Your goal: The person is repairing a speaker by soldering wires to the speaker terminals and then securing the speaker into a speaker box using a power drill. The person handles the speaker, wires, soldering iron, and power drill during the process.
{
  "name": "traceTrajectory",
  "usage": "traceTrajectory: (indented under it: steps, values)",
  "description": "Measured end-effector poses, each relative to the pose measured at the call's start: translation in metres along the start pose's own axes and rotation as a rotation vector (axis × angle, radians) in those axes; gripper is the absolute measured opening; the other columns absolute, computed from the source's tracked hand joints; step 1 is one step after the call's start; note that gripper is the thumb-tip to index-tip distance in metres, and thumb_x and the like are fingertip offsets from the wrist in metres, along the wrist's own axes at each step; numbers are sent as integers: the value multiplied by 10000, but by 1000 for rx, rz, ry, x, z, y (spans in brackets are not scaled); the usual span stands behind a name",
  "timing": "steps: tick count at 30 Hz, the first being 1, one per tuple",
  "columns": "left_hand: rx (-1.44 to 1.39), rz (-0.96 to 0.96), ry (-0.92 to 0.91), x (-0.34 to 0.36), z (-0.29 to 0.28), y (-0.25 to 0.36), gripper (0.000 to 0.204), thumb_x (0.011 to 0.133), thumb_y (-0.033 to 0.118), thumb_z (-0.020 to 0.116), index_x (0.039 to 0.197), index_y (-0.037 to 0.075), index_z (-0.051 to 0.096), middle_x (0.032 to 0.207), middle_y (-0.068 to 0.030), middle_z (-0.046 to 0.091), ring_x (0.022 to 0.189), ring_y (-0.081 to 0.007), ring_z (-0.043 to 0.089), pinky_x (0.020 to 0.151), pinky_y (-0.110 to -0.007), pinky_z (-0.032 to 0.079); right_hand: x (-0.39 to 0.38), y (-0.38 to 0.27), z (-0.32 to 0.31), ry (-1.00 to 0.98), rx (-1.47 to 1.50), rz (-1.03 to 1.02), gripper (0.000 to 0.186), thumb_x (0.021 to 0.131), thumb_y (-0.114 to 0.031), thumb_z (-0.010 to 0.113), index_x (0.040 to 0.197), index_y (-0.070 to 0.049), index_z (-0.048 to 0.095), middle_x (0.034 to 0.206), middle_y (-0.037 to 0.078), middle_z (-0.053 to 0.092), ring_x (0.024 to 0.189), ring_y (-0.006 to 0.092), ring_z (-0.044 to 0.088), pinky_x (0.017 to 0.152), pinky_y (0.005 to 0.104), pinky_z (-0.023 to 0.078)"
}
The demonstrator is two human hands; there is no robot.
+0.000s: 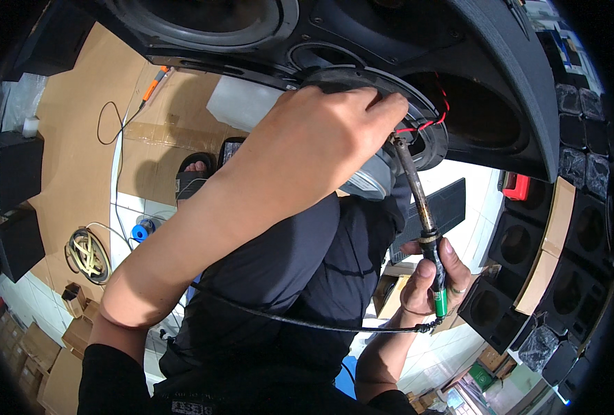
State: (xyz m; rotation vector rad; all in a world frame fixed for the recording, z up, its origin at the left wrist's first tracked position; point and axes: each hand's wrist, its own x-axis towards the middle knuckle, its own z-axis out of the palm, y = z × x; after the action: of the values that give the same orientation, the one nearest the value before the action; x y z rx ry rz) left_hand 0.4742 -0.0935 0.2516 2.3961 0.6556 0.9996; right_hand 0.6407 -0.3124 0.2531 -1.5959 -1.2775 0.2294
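Note:
My right hand (435,280) grips a soldering iron (421,200) by its green and dark handle. Its long metal shaft points up, and the tip meets the edge of a round speaker driver (428,155). A red wire (424,126) runs from the cabinet's opening down to that spot. Bent over the driver, my left hand (341,124) has its fingers closed close to the tip; what they pinch is hidden. The driver's round magnet (369,181) shows beneath this hand, above my knees. From the iron's handle a black cord (307,324) crosses my lap.
A large black speaker cabinet (487,48) spans the top. On the left lie an orange-handled tool (156,83) with a cord, a blue spool (142,230) and a round coil (89,256). Black boxes (13,169) stand left; more cabinets (518,238) and a red object (516,186) right.

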Motion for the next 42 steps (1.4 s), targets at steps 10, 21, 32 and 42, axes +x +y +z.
traceTrajectory:
  steps: [10, 21, 32, 42]
  values:
    - [-13, -215, 39, -30, -31, -14, 99, 985, 104, 661, 1056, 36, 650, 909, -79, 712, 748, -222, 723, 650, -329, 541, -2, 5, 1, -3, 3, -30, 408, 995, -303, 701, 1246, -9, 571, 895, 216, 728, 741, 237, 743, 711, 293, 568]
    - [19, -859, 305, -260, -121, -124, 103, 1045, 91, 603, 1061, -9, 621, 1054, -78, 689, 1034, -134, 624, 950, -296, 475, -4, 0, -6, -115, 1, -60, 349, 997, -274, 693, 1264, -93, 560, 849, 173, 716, 739, 258, 725, 678, 344, 560]
    - [93, -892, -126, -367, -47, -151, 159, 894, 87, 724, 1017, -2, 676, 1046, -199, 681, 1018, -390, 649, 906, -392, 515, -3, -52, 39, -232, 201, -71, 294, 907, -306, 798, 1153, -162, 725, 892, 90, 743, 769, 265, 708, 693, 401, 575]
    - [151, -1023, -36, -428, -105, -199, 67, 913, 31, 684, 934, 3, 627, 867, -160, 667, 763, -297, 657, 715, -364, 520, 44, -124, 152, -596, 367, -441, 409, 680, -63, 905, 1069, -79, 780, 819, 66, 626, 737, 228, 637, 633, 359, 489]
